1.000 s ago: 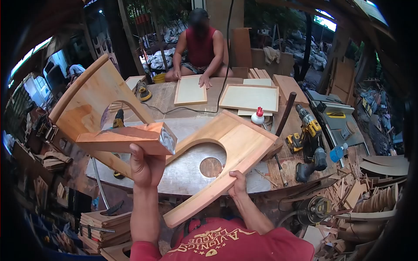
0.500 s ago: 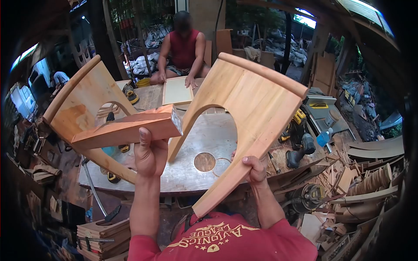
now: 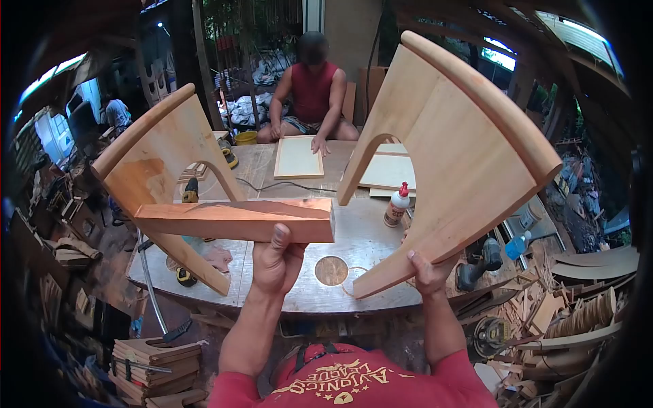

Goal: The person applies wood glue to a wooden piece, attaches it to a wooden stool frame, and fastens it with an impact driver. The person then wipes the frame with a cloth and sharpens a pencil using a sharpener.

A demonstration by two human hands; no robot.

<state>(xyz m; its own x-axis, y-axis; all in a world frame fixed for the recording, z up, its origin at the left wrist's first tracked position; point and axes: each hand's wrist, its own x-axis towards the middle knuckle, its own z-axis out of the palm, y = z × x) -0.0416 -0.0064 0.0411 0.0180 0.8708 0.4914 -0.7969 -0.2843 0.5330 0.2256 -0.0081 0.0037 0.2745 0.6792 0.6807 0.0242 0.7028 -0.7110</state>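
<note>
My left hand grips a wooden crosspiece from below, thumb on its front face. Its left end meets an arched wooden panel with a rounded top rail and an orange-brown stain; they appear joined. My right hand is wrapped around the lower leg of a second arched wooden panel, held tilted up on the right. Some of that hand's fingers are hidden behind the wood. A gap separates the crosspiece's free end from the second panel. Both panels are raised over the metal-topped workbench.
A glue bottle with a red cap stands on the bench. Across it, a person in a red sleeveless shirt handles a framed panel. A cordless drill lies at right, wood scraps beyond. Stacked wooden parts sit lower left.
The right panel has swung up and to the right, uncovering the glue bottle. My left hand and the crosspiece have shifted right and lower, the crosspiece now nearly level. The view has turned slightly left.
</note>
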